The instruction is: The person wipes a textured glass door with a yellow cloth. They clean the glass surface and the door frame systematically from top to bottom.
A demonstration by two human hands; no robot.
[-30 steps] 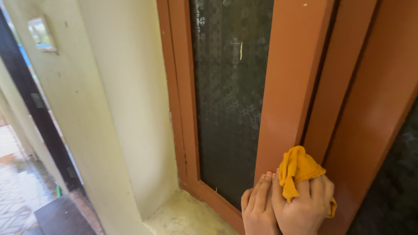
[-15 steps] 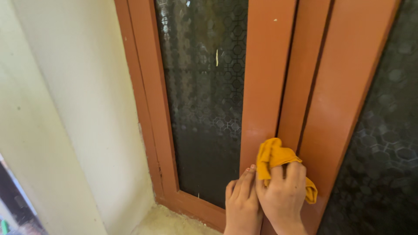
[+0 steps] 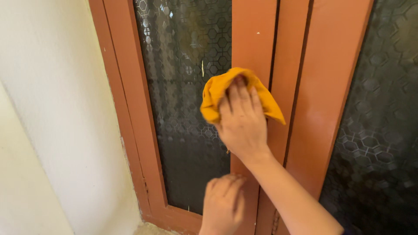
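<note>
Our right hand (image 3: 242, 124), gripping the yellow cloth (image 3: 217, 93), had swept up the brown window frame (image 3: 252, 39); our left hand (image 3: 223, 204) stayed low, loosely curled and empty.

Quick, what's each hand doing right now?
Right hand: pressing a yellow cloth flat against the brown door frame, fingers spread over it.
Left hand: holding nothing, loosely curled by the frame's lower part.

Right hand (image 3: 242, 124) presses yellow cloth (image 3: 217, 93) against window frame (image 3: 254, 43).
</note>
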